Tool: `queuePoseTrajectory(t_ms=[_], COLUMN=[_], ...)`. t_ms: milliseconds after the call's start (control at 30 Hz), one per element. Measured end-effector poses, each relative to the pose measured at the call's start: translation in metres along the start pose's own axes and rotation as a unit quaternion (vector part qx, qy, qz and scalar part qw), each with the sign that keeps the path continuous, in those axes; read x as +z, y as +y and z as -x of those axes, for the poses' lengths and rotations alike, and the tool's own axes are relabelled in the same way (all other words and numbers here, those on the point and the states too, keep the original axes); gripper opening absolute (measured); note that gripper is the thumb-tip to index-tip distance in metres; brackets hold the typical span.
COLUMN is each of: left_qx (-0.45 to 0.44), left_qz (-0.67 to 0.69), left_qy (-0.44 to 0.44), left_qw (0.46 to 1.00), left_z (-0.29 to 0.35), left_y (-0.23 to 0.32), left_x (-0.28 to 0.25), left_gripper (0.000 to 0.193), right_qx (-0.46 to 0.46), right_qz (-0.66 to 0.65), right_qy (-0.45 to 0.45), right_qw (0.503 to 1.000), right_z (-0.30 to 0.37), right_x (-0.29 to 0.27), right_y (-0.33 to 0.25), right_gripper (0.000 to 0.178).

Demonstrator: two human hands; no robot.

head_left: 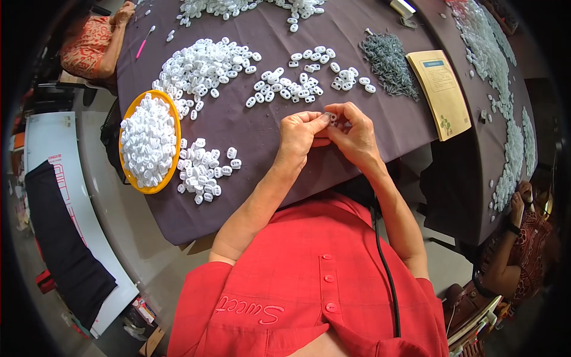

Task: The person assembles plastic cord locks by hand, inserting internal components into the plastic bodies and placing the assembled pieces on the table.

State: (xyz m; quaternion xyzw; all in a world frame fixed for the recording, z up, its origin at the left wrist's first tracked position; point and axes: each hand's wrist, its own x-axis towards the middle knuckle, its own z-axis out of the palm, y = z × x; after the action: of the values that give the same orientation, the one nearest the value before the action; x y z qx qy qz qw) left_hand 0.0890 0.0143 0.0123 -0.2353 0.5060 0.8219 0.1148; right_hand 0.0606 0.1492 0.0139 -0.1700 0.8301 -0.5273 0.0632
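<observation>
One small, white, plastic-looking piece with dark holes (333, 119) sits pinched between the fingertips of the left hand (301, 130) and the right hand (355, 132), over the near part of the dark purple-brown cloth-covered table (250, 128). The fingers of both hands are closed in on it, thumbs and forefingers meeting around it, so neither hand is clearly nearer. Its long axis cannot be told, since the fingertips cover much of it.

The left forearm slants up and rightward to the piece, thumb and forefinger pointing right. The right forearm slants up and leftward, its wrist bent and its forefinger arched over toward the left thumb.

Just beyond the fingers, slightly left, lies a loose cluster of white oval two-holed pieces (284, 87); a smaller white cluster (350, 78) lies beyond them and slightly right. Farther out to the right is a heap of slender, grey, translucent pieces (389, 62), with a tan rectangular paper packet or booklet (439, 92) beside it. Well to the left of the fingers stands a round, yellow-rimmed container (177, 143) heaped with white pieces (148, 143).
</observation>
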Motion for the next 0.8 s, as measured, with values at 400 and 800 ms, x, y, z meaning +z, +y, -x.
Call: queuePoseTrajectory(t_ms=[400,800], left_qx=[-0.024,0.026], left_qz=[-0.057,-0.060], left_qy=[-0.051,-0.011], left_qw=[0.997,0.998], left_z=[-0.007,-0.010], left_y=[0.009,-0.008], left_x=[-0.008,-0.008], left_gripper=[0.018,0.017], right_qx=[-0.051,-0.069], right_qz=[-0.019,0.018], right_qy=[-0.001,0.027], right_qw=[0.999,0.997], right_z=[-0.001,0.001], right_x=[-0.002,0.004], right_y=[0.003,0.004], right_gripper=[0.028,0.033])
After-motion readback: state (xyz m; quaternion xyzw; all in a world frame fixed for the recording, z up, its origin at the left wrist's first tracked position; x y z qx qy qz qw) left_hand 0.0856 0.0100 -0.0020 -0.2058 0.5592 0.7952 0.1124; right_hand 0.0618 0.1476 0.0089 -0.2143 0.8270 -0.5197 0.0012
